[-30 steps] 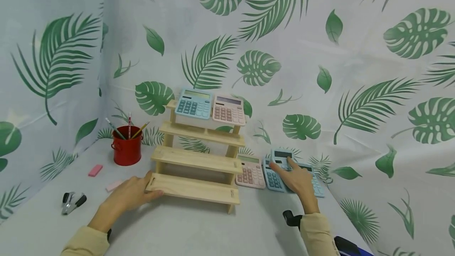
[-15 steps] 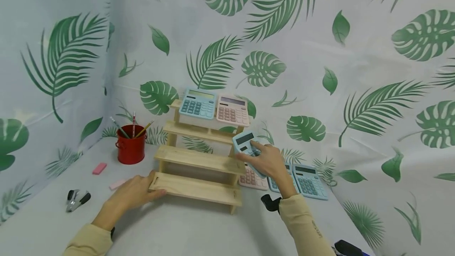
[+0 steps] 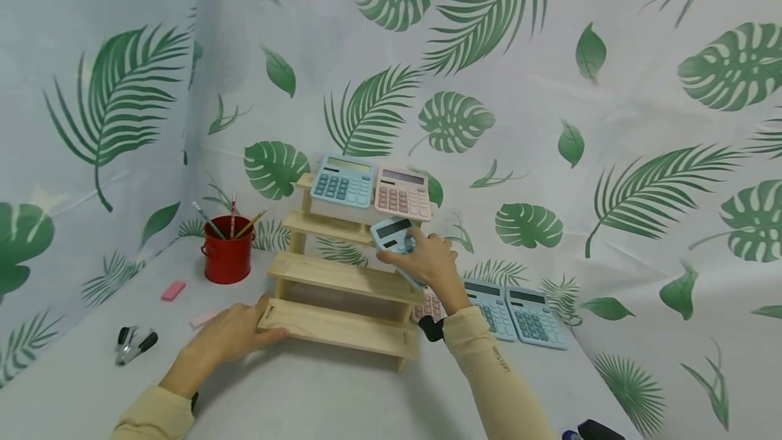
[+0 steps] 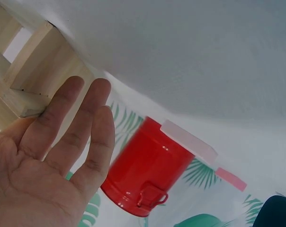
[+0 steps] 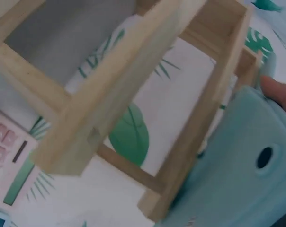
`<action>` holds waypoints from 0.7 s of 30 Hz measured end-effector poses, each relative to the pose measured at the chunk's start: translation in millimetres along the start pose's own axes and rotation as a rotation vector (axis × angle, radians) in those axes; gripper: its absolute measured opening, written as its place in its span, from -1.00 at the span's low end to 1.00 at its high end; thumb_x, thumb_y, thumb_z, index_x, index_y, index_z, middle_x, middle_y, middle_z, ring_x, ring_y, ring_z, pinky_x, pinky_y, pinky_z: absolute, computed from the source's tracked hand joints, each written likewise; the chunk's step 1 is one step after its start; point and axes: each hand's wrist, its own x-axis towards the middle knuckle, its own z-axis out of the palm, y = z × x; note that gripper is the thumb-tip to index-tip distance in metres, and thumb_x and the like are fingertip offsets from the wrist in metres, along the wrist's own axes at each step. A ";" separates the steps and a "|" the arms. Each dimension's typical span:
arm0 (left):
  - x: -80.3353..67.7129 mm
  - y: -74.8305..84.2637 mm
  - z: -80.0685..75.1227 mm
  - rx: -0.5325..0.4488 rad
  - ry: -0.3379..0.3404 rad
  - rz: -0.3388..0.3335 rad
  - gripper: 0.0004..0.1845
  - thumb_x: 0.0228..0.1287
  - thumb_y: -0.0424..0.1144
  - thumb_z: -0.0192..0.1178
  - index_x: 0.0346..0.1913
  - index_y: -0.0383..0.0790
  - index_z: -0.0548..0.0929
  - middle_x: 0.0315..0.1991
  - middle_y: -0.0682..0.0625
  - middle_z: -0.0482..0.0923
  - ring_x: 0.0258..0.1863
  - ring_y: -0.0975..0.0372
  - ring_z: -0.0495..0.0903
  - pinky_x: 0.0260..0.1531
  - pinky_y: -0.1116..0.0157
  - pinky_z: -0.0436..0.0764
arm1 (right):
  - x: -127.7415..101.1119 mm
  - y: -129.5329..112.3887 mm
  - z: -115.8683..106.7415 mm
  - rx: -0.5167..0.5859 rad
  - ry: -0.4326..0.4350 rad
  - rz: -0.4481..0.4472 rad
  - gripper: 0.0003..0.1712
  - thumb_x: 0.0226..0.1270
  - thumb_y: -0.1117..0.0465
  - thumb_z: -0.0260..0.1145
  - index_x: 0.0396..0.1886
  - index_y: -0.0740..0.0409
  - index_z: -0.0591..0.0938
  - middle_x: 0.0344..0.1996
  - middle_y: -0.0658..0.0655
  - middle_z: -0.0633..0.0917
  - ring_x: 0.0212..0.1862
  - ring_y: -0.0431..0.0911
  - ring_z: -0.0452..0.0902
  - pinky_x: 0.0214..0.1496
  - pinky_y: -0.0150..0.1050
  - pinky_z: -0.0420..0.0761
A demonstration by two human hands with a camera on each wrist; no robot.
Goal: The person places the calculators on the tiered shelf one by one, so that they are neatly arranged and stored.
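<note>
A tiered wooden display stand [image 3: 345,276] is on the white table, with a blue calculator [image 3: 342,182] and a pink calculator [image 3: 403,193] on its top tier. My left hand [image 3: 229,335] holds the left end of the lowest tier, thumb along the front; in the left wrist view several fingers reach out fairly straight beside the end panel. In my right hand [image 3: 427,263] is another blue calculator [image 3: 391,231], gripped tilted in front of the second tier from the top, near its right end. The right wrist view shows this calculator's back [image 5: 242,165].
Right of the stand, two blue calculators [image 3: 536,318] and a partly hidden pink one [image 3: 430,305] lean at the wall. On the left are a red bucket [image 3: 227,260] with pencils, a pink eraser [image 3: 174,290], a paler pink block [image 3: 204,318] and a staple remover [image 3: 136,343].
My right hand has lifted a blue calculator from the group on the right and carried it left to the stand's tiers. The left hand keeps its place on the lowest tier.
</note>
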 end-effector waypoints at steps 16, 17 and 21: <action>-0.2 -2.7 2.4 -0.003 -0.010 -0.010 -0.01 0.16 0.27 0.34 0.40 -0.47 0.35 -0.05 -0.36 0.69 -0.21 0.07 0.68 -0.11 -0.07 0.66 | 1.0 -37.6 14.9 -0.058 -0.054 -0.035 0.10 0.24 -0.62 -0.04 0.56 -0.01 0.28 0.36 0.59 0.37 0.38 0.49 0.24 0.34 0.39 0.27; 0.1 -2.7 2.0 0.000 -0.011 -0.008 0.00 0.16 0.27 0.34 0.40 -0.47 0.35 -0.06 -0.35 0.69 -0.22 0.08 0.68 -0.11 -0.06 0.66 | 0.9 -39.5 14.9 -0.054 -0.069 -0.044 0.10 0.23 -0.62 -0.01 0.57 -0.03 0.25 0.38 0.60 0.34 0.40 0.49 0.21 0.35 0.38 0.26; 0.3 -2.4 0.7 0.005 -0.004 0.004 0.00 0.17 0.27 0.34 0.40 -0.48 0.35 -0.08 -0.35 0.70 -0.24 0.09 0.68 -0.12 -0.05 0.66 | 0.0 -46.1 16.2 -0.027 -0.104 -0.088 0.10 0.20 -0.59 0.10 0.59 -0.09 0.21 0.43 0.62 0.24 0.50 0.48 0.09 0.40 0.39 0.26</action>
